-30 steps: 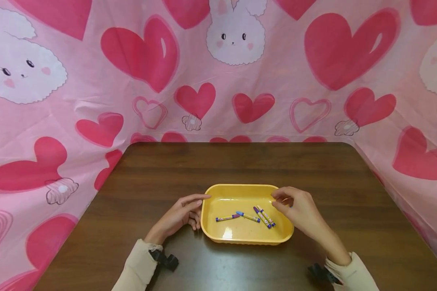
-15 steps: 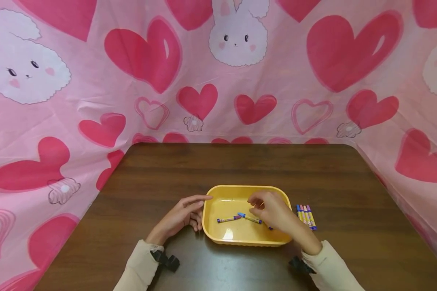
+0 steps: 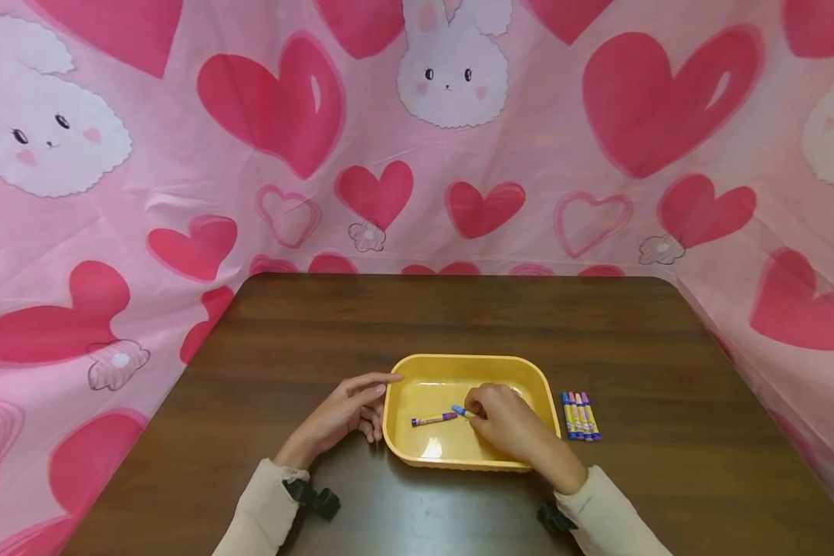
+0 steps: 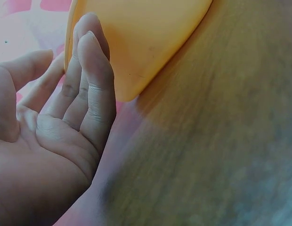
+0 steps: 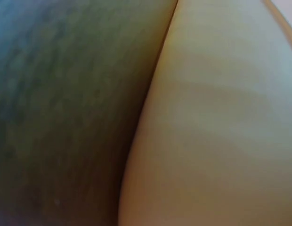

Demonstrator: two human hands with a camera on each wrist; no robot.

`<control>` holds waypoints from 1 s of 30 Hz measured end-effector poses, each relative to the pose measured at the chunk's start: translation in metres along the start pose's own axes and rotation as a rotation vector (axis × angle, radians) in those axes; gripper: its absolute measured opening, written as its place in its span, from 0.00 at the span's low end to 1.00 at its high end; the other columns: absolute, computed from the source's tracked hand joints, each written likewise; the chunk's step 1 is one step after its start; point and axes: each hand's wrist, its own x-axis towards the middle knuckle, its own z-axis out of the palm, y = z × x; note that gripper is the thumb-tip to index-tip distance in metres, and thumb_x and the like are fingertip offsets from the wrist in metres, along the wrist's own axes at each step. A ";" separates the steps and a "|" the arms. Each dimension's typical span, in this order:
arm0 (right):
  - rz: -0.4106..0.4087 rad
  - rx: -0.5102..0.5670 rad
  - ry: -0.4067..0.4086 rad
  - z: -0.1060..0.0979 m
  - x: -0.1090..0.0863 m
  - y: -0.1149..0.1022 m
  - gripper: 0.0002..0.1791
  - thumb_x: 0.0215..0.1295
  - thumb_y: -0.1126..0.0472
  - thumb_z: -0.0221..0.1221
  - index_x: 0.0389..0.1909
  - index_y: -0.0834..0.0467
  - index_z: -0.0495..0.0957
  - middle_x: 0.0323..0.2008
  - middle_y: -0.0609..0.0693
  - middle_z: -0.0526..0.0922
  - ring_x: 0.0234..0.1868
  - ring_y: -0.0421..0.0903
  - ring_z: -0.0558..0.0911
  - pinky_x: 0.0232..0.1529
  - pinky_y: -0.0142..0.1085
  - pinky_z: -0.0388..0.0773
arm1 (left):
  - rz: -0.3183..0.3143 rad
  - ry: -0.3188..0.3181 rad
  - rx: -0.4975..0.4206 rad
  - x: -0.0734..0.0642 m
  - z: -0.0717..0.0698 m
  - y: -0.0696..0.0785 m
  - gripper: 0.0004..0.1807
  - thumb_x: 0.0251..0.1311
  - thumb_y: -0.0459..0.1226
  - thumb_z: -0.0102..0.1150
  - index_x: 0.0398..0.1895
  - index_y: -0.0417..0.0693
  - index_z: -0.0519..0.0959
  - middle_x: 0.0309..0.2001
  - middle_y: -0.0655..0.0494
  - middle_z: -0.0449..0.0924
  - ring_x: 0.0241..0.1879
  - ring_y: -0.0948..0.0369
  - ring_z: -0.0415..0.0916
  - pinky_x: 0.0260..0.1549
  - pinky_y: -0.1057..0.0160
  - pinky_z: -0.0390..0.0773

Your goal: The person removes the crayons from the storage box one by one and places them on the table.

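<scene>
Blue crayon (image 3: 462, 411) pinched in yellow tray (image 3: 459, 452)

The tray's side is touched by the left hand (image 3: 347, 409), its fingers loosely apart. The blue crayon is clamped between the right hand's (image 3: 503, 421) fingers. 1 purple crayon (image 3: 431, 419) is seen beside it; 4 crayons (image 3: 581, 417) are lined up right of the tray. Behind, pink cloth (image 3: 427, 232) is hung.

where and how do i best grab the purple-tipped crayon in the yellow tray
Probably best pinched at mid-barrel, from above: the purple-tipped crayon lies flat in the yellow tray, crosswise, so thumb and finger could close on its near and far sides. Its tip nearly meets the blue-tipped crayon.
</scene>
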 end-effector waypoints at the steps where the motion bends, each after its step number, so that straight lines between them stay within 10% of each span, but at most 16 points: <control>1: -0.005 -0.009 0.001 0.000 0.000 -0.001 0.07 0.50 0.71 0.69 0.26 0.57 0.82 0.24 0.43 0.76 0.26 0.38 0.71 0.29 0.32 0.73 | 0.002 -0.003 -0.002 0.000 0.000 0.000 0.25 0.78 0.41 0.44 0.72 0.36 0.64 0.28 0.49 0.83 0.23 0.58 0.81 0.23 0.62 0.82; 30: -0.026 0.097 0.143 -0.007 -0.001 -0.003 0.06 0.55 0.71 0.69 0.31 0.58 0.84 0.26 0.42 0.80 0.27 0.35 0.75 0.30 0.30 0.76 | 0.000 -0.011 0.005 0.001 0.000 -0.001 0.25 0.78 0.41 0.44 0.72 0.39 0.65 0.29 0.48 0.83 0.24 0.57 0.81 0.24 0.61 0.83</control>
